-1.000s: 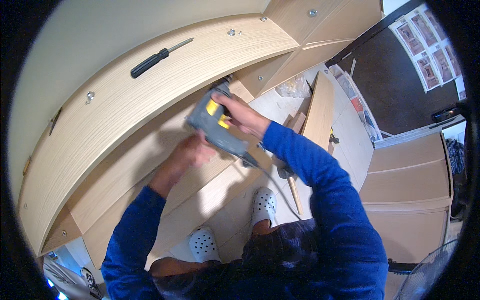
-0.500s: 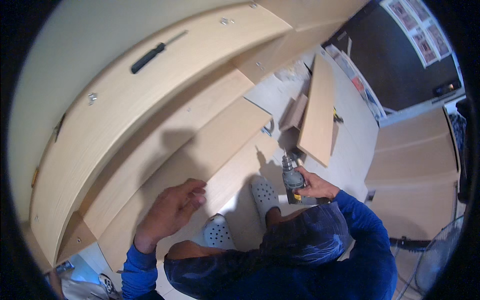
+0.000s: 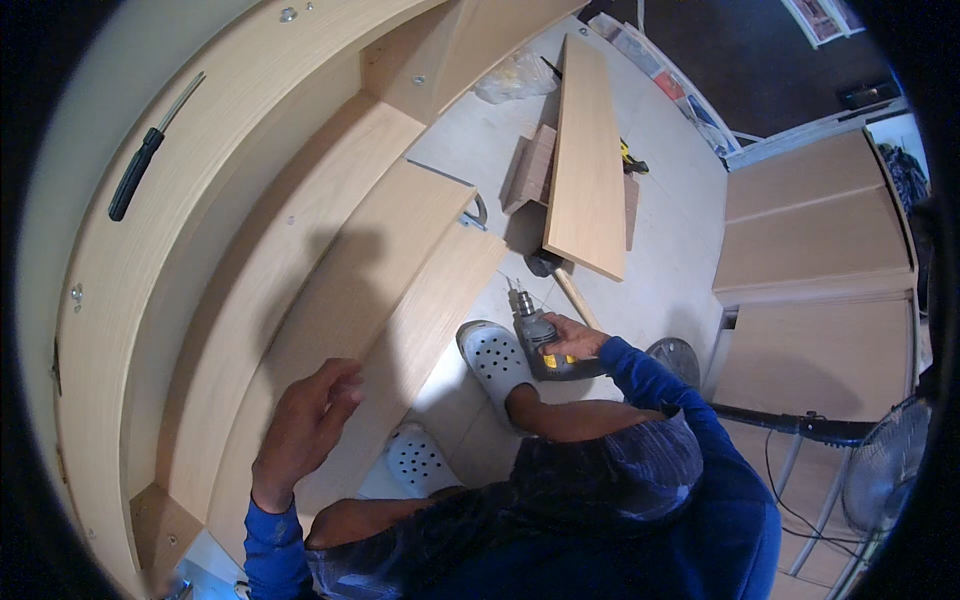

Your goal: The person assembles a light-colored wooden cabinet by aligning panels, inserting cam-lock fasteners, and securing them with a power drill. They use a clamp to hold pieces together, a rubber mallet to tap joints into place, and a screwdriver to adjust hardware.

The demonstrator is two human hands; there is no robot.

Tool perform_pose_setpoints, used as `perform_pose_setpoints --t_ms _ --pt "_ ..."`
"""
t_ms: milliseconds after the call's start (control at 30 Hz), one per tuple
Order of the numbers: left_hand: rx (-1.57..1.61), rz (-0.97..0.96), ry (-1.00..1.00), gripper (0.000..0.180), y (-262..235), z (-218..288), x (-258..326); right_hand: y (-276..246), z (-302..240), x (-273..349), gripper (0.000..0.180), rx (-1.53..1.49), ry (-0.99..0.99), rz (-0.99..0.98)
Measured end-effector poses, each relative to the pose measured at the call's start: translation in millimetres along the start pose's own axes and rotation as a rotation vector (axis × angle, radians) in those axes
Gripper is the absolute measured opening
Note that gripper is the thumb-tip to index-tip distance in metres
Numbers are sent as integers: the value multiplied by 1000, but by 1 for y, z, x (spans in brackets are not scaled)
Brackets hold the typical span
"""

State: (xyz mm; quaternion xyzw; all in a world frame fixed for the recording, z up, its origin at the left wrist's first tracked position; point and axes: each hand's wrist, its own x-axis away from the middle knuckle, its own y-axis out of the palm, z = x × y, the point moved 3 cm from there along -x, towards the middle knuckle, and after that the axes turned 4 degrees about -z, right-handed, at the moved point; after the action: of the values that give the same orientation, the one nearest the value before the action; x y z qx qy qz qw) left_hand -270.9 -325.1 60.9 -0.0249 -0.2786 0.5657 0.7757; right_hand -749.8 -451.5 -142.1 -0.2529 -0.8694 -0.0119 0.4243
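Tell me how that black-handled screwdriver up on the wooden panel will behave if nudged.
The screwdriver looks rigid and light. Its rounded handle and thin shaft suggest it may roll. It lies on a smooth panel, so it could also slide.

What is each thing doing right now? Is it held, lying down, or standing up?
Drill: held in the right hand, bit pointing away, low by the foot.
Left hand: open, empty, over the wooden panel.
Black screwdriver: lying flat on the cabinet side, untouched.
Loose board: lying on the floor, propped on a wood block.
White clogs: on the feet, on the floor.
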Motion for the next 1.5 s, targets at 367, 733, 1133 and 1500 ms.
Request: perform_pose_setpoints --t_ms 367,733,1133,1500 --pt "-20 36 25 27 -1 9 -15 -21 13 -18 81 405 -32 -52" --pt "20 11 -36 32 7 16 -5 -32 22 -16 83 208 -23 -163" --pt "42 31 -92 32 10 9 26 -19 -21 -4 76 512 95 -135" --pt "78 84 -1 34 24 -2 42 19 -290 -18 56 990 -676 -121"
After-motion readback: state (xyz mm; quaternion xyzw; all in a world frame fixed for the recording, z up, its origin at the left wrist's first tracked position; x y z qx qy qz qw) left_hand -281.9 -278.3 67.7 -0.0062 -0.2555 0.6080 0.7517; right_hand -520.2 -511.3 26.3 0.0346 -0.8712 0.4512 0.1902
